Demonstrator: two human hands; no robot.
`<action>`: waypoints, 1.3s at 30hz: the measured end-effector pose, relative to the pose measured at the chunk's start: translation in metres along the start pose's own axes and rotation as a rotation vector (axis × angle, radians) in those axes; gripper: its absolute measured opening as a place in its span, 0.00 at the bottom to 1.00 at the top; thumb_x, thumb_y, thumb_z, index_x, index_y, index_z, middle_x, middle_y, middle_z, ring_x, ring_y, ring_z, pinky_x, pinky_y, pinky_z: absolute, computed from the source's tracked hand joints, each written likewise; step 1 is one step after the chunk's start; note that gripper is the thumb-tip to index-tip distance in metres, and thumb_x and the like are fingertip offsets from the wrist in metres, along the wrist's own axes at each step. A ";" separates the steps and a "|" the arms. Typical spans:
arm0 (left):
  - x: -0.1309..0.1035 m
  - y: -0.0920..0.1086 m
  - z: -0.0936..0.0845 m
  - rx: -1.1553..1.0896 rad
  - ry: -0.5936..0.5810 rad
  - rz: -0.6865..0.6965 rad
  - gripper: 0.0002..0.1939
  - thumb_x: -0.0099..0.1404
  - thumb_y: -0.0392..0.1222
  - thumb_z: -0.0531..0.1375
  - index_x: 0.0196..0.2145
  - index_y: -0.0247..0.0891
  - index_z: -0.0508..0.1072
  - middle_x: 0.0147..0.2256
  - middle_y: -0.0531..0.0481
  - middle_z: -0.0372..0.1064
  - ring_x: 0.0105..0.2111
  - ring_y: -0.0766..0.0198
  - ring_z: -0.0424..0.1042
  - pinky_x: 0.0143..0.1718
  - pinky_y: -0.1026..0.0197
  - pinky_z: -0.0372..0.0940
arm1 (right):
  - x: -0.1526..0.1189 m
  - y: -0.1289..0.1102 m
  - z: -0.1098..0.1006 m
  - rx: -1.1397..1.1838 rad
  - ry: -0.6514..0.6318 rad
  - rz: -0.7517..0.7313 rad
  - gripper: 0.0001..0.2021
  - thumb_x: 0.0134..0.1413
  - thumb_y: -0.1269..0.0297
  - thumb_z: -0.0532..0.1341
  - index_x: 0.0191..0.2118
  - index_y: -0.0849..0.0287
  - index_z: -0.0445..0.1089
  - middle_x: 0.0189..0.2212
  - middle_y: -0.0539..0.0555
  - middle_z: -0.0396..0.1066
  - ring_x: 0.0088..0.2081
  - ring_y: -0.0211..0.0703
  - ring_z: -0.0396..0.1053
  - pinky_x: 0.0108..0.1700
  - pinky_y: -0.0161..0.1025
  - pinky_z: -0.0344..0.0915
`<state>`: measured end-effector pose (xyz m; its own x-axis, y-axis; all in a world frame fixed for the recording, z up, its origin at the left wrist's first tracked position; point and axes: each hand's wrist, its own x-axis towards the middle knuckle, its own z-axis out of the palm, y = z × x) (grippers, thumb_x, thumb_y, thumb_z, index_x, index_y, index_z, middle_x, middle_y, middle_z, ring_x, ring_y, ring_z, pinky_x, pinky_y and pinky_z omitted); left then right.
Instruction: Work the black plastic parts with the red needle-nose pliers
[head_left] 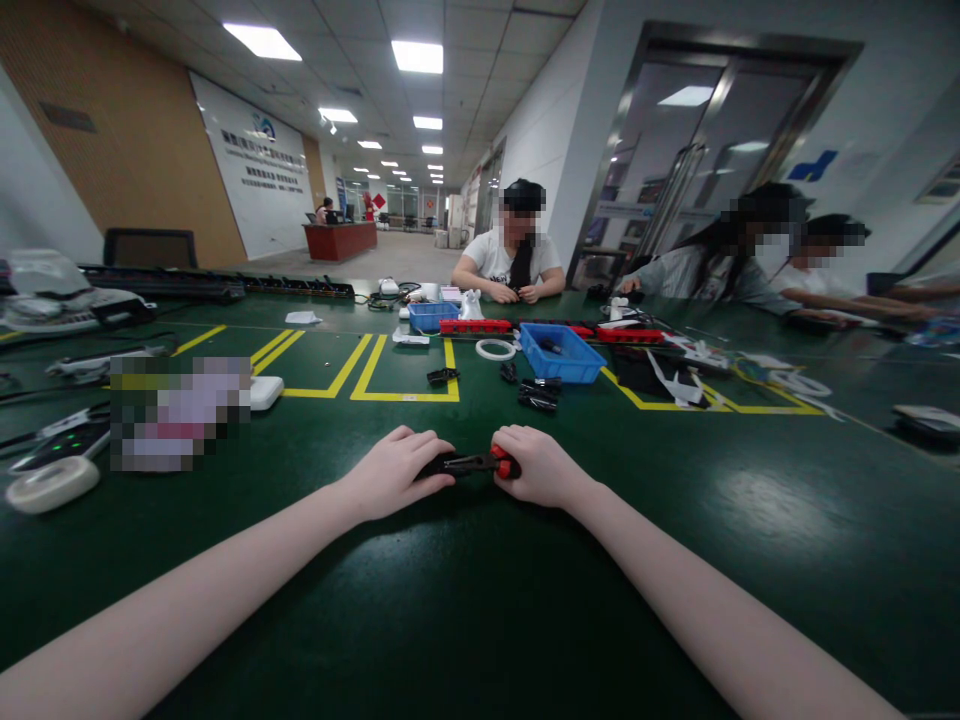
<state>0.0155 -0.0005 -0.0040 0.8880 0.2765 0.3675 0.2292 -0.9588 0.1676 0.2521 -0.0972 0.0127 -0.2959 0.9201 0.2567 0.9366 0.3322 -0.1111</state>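
Note:
My right hand (pixel 536 465) is closed around the red handles of a pair of pliers (pixel 478 463), whose dark jaws point left. My left hand (pixel 397 470) grips a small black part (pixel 433 466) between thumb and fingers. The jaws reach that black part; whether they clamp it cannot be made out. Both hands are just above the green table (pixel 465 580), in front of me. Beyond them lie a small black piece (pixel 442 377) and a cluster of black parts (pixel 538 393).
Behind the black parts stands a blue bin (pixel 562 352) with dark items inside, next to a white tape roll (pixel 496 350). Another blue bin (pixel 433 316) is farther back. A cream tape roll (pixel 52 485) lies at left. Several people sit around the table's far and right sides.

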 end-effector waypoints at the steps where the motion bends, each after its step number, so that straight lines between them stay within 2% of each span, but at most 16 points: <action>1: 0.000 0.000 0.000 -0.001 -0.002 0.000 0.14 0.71 0.48 0.54 0.50 0.40 0.66 0.43 0.48 0.71 0.39 0.59 0.71 0.43 0.56 0.61 | 0.000 0.000 0.000 0.000 0.000 -0.001 0.07 0.47 0.69 0.63 0.31 0.56 0.62 0.31 0.52 0.68 0.32 0.42 0.65 0.36 0.38 0.59; 10: 0.000 0.000 -0.001 -0.018 -0.041 0.008 0.13 0.72 0.48 0.53 0.49 0.39 0.66 0.43 0.48 0.72 0.40 0.59 0.71 0.45 0.55 0.61 | 0.001 0.001 0.001 -0.001 0.001 -0.019 0.07 0.46 0.68 0.63 0.31 0.57 0.62 0.31 0.52 0.68 0.32 0.42 0.64 0.36 0.38 0.59; 23: -0.001 0.003 -0.010 -0.062 0.000 -0.013 0.11 0.72 0.46 0.51 0.46 0.39 0.68 0.40 0.49 0.72 0.39 0.60 0.71 0.45 0.54 0.61 | 0.000 0.005 0.003 -0.004 0.012 -0.031 0.07 0.47 0.67 0.63 0.31 0.56 0.62 0.31 0.52 0.68 0.32 0.43 0.64 0.36 0.39 0.58; 30: 0.000 -0.002 -0.003 -0.019 -0.040 0.034 0.12 0.70 0.48 0.55 0.46 0.39 0.68 0.40 0.49 0.72 0.38 0.60 0.72 0.44 0.55 0.61 | 0.001 0.006 0.006 -0.002 0.022 -0.038 0.08 0.47 0.67 0.62 0.32 0.57 0.62 0.31 0.52 0.68 0.32 0.43 0.64 0.36 0.39 0.59; 39: 0.002 -0.004 0.001 0.008 -0.030 0.036 0.14 0.69 0.49 0.56 0.47 0.39 0.68 0.41 0.49 0.72 0.39 0.59 0.72 0.44 0.55 0.61 | 0.002 0.007 0.006 -0.002 0.025 -0.070 0.08 0.47 0.67 0.62 0.33 0.57 0.62 0.32 0.53 0.68 0.33 0.44 0.64 0.37 0.40 0.59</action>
<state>0.0169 0.0040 -0.0046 0.9072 0.2398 0.3457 0.1998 -0.9687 0.1476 0.2572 -0.0921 0.0062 -0.3557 0.8893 0.2874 0.9143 0.3949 -0.0903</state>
